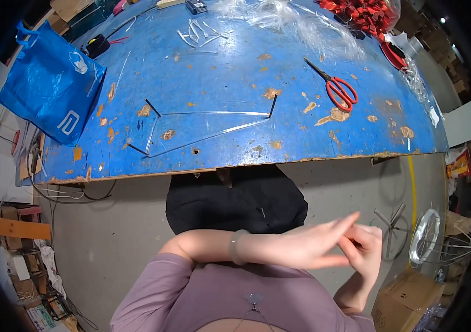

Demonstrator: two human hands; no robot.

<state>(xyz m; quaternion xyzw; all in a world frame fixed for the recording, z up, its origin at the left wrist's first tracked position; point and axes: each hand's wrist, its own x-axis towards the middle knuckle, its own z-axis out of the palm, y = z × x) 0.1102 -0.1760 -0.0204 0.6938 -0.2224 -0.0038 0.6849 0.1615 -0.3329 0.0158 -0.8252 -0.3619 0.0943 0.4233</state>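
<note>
My left hand (pixel 321 243) reaches across my body to the right, its fingers stretched out and its thumb apart. A grey band (pixel 237 247) circles that wrist. Against its fingertips is my right hand (pixel 365 249), with bent fingers drawn together; what they hold, if anything, is hidden. Both hands are over my lap, short of the table's front edge. On the worn blue table (pixel 219 83), a clear plastic strip (pixel 213 133) runs in a loop round three upright black pegs (pixel 272 106). Red-handled scissors (pixel 338 91) lie to the right of it, blades a little apart.
A blue bag (pixel 53 83) stands at the table's left. Short white strips (pixel 197 34), clear plastic film (pixel 296 25) and a bag of red bows (pixel 365 16) are at the back. A cardboard box (pixel 407 296) and a wire frame (pixel 432 238) are on the right.
</note>
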